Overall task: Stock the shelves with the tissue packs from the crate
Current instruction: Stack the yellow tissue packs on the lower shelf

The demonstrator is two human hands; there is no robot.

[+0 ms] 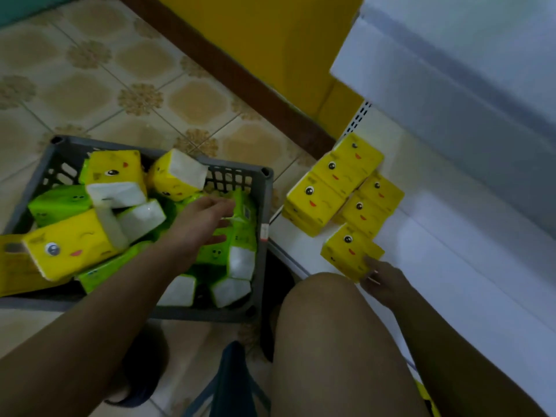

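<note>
Stock on hand, as it looks from beside the person crouching:

- Crate (266,173): grey plastic, lattice sides, on the tiled floor (126,85) just left of the shelf unit, within arm's reach. Many packs left in a loose heap, so the job looks early.
- Yellow packs in the crate (69,245): several, tipped at odd angles, white ends showing.
- Green packs in the crate (58,203): more of these, mostly lower in the heap.
- Left hand (204,224): reaching into the crate's right side, fingers stretched out and loose over a green pack (242,227). It grips nothing yet, and is likely lining up the next pick.
- Bottom shelf (451,266): white, low to the floor.
- Shelved yellow packs (316,200): about five, touching in two short rows at the left end, printed faces up.
- Newest yellow pack (350,254): nearest the front, slightly skewed, just beside the rows.
- Right hand (382,281): fingertips at this pack's near corner. Motion blur hides whether they pinch it or only nudge it, probably to square it with its neighbours.
- Upper shelf (421,85): white, overhanging the bottom one.
</note>
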